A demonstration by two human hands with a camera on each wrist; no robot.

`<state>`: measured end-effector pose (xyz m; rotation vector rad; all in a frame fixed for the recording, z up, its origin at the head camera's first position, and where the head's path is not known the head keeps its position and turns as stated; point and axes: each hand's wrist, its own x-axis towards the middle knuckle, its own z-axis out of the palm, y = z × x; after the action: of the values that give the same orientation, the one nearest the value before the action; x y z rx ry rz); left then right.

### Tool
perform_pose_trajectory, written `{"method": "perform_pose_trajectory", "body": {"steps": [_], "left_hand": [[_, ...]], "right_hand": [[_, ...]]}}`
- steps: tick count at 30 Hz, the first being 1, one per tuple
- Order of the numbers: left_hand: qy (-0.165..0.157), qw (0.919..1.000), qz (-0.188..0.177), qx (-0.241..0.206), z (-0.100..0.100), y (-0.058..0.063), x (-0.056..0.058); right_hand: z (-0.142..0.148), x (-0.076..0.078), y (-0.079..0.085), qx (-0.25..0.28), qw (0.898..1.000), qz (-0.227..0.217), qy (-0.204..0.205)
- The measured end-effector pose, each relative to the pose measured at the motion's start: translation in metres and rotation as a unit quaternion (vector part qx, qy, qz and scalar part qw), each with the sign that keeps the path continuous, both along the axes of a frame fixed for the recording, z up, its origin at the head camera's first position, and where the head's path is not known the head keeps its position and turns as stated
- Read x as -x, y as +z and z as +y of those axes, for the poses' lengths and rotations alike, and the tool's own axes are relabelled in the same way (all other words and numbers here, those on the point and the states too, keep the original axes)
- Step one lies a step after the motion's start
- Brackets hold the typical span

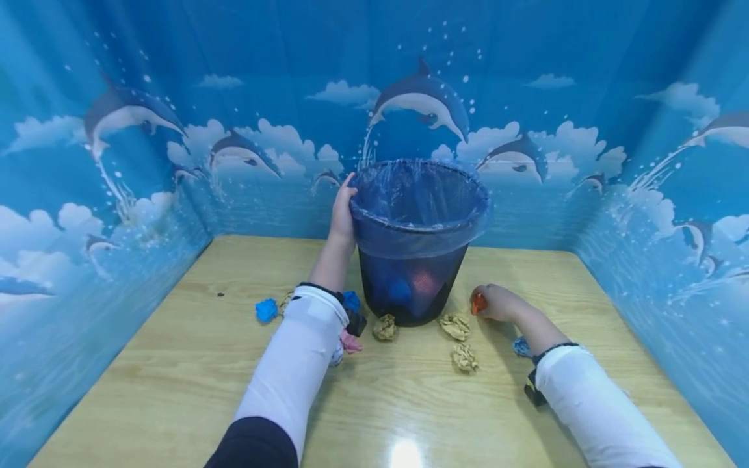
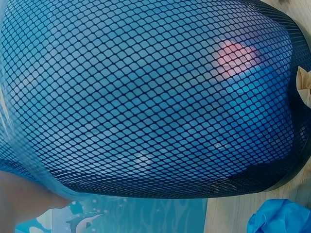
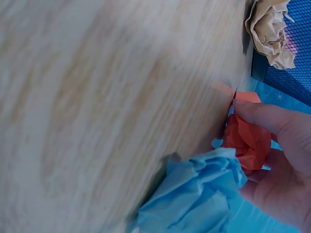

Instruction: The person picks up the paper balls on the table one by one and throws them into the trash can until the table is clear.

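A black mesh trash bin (image 1: 418, 279), lined with a translucent blue bag (image 1: 421, 240), stands on the table. My left hand (image 1: 343, 211) grips its left side just under the rim; part of that hand is hidden behind the bin. Right of the bin's base, my right hand (image 1: 497, 303) pinches a crumpled orange-red paper ball (image 3: 248, 138) between thumb and fingers, close to the tabletop. A light blue paper ball (image 3: 194, 194) lies near this hand in the right wrist view. Through the mesh, a pinkish-red shape (image 2: 236, 59) and blue shapes show inside the bin.
Tan paper balls (image 1: 455, 327) lie before the bin. Left of it are a bright blue paper ball (image 1: 266, 311) and a pink one (image 1: 351, 342), partly behind my left forearm. A blue patterned ball (image 1: 521, 346) lies by my right wrist. Dolphin-print curtains (image 1: 269, 97) surround the wooden table (image 1: 175, 364).
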<state>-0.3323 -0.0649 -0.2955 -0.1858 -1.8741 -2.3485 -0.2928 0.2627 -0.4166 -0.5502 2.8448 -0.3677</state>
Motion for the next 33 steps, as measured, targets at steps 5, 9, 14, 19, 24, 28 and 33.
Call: {"method": "perform_pose_trajectory", "body": {"steps": [5, 9, 14, 19, 24, 28, 33], "left_hand": [[0.005, 1.0000, -0.003, 0.003, -0.002, 0.001, -0.002], [0.010, 0.9999, -0.011, -0.002, -0.004, 0.000, -0.002], [0.012, 0.9998, -0.015, -0.006, -0.005, -0.002, -0.003], [0.008, 0.9998, -0.016, -0.008, -0.003, -0.002, -0.002], [0.000, 1.0000, -0.005, -0.007, -0.001, 0.003, 0.002], [0.000, 0.9999, -0.005, -0.010, -0.001, 0.006, 0.005], [0.005, 0.9999, -0.009, -0.004, 0.000, 0.004, 0.003]], "right_hand": [[-0.002, 0.002, 0.004, -0.001, 1.000, 0.002, -0.013], [-0.002, 0.002, 0.008, -0.006, 0.999, 0.023, -0.026], [-0.002, 0.001, 0.017, 0.000, 0.999, 0.031, -0.033], [0.002, 0.002, 0.032, 0.010, 0.998, 0.047, -0.038], [0.008, 0.008, 0.054, 0.027, 0.996, 0.082, -0.034], [0.009, 0.014, 0.075, 0.038, 0.993, 0.107, -0.035], [0.009, 0.015, 0.100, 0.036, 0.990, 0.119, -0.061]]}}
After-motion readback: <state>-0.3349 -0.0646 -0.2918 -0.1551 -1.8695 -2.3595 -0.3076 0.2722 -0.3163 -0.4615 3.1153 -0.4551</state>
